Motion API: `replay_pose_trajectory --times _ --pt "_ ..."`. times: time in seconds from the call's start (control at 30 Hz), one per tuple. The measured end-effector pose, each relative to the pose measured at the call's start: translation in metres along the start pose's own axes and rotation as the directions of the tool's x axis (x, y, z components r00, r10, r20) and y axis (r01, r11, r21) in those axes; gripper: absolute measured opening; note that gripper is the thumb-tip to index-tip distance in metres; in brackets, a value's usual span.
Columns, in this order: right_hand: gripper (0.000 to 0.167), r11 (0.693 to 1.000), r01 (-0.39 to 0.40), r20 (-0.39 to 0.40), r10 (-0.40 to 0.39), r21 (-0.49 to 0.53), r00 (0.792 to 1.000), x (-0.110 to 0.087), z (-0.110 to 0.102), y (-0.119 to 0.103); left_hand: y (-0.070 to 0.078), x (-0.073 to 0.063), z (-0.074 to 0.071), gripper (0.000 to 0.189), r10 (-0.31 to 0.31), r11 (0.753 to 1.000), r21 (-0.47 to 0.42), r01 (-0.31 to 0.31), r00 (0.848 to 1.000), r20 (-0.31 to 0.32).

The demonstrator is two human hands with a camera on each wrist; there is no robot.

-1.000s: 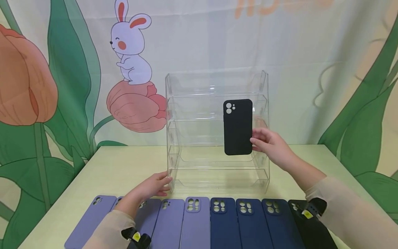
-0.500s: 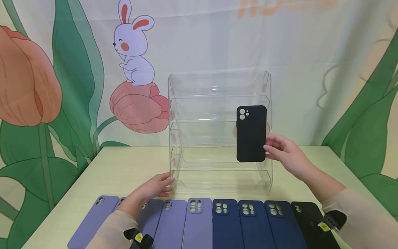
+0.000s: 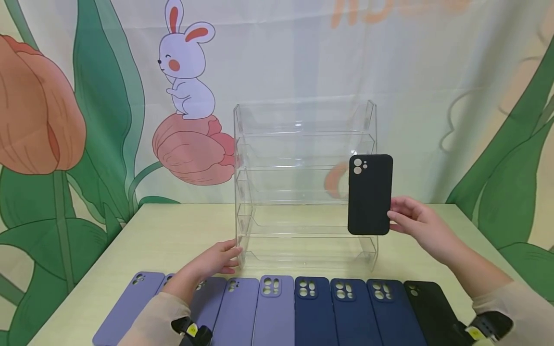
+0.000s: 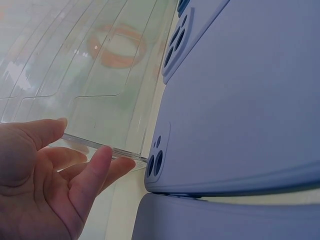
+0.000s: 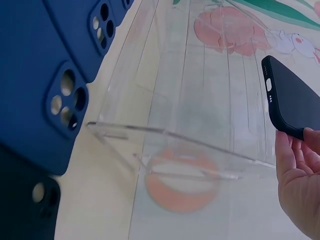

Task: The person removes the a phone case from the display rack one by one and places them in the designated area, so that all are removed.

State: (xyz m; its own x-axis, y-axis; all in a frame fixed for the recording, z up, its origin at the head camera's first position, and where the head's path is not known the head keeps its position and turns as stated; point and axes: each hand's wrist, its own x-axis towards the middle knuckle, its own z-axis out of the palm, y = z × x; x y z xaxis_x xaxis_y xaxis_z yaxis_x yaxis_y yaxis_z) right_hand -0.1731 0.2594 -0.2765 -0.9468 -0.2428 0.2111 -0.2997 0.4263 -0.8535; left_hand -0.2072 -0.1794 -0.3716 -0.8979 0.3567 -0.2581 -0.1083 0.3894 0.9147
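Note:
A black phone case [image 3: 370,197] is held upright by my right hand [image 3: 421,226], thumb and fingers pinching its right edge. It stands in front of the right side of a clear acrylic tiered display rack [image 3: 303,236]. My left hand [image 3: 216,258] grips the rack's lower left side; in the left wrist view, thumb and fingers [image 4: 90,172] lie about the clear panel edge. Along the near side of the table lie purple phone cases [image 3: 277,312], dark blue phone cases [image 3: 314,315] and another black phone case [image 3: 434,310]. My left forearm partly hides some purple ones.
The rack stands on a pale yellow table [image 3: 186,223], just behind the row of cases. Behind the table hangs a printed cloth [image 3: 411,96] with a rabbit, tulips and leaves. Each wrist wears a black strap with a small camera.
My right hand has moved right and down with the black phone case, from before the rack's middle right to its right edge. My left hand keeps its place on the rack.

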Motion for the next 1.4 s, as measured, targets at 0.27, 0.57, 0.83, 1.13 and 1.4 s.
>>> replay_pose_trajectory --times 0.27,0.57,0.83,1.13,1.4 --pt "0.043 1.000 0.015 0.005 -0.015 -0.022 1.000 -0.017 -0.014 0.013 -0.001 0.000 0.000 0.054 0.007 1.000 0.004 -0.007 1.000 0.000" --pt "0.039 1.000 0.020 0.014 -0.020 0.007 1.000 -0.029 -0.019 0.022 -0.002 0.002 0.002 0.053 -0.006 1.000 -0.003 0.005 1.000 -0.026" --pt "0.033 0.999 0.030 0.014 -0.030 0.023 0.999 -0.037 -0.022 0.032 -0.003 0.002 0.000 0.054 0.003 1.000 0.001 -0.003 1.000 -0.009" --pt "0.035 1.000 -0.008 0.026 0.008 0.004 1.000 -0.049 -0.032 0.046 -0.001 0.001 -0.001 0.052 0.018 1.000 0.010 -0.018 1.000 0.009" --pt "0.036 1.000 -0.026 0.034 0.025 0.012 0.999 -0.055 -0.035 0.054 0.000 0.000 -0.001 0.054 0.011 1.000 0.010 -0.011 1.000 0.006"
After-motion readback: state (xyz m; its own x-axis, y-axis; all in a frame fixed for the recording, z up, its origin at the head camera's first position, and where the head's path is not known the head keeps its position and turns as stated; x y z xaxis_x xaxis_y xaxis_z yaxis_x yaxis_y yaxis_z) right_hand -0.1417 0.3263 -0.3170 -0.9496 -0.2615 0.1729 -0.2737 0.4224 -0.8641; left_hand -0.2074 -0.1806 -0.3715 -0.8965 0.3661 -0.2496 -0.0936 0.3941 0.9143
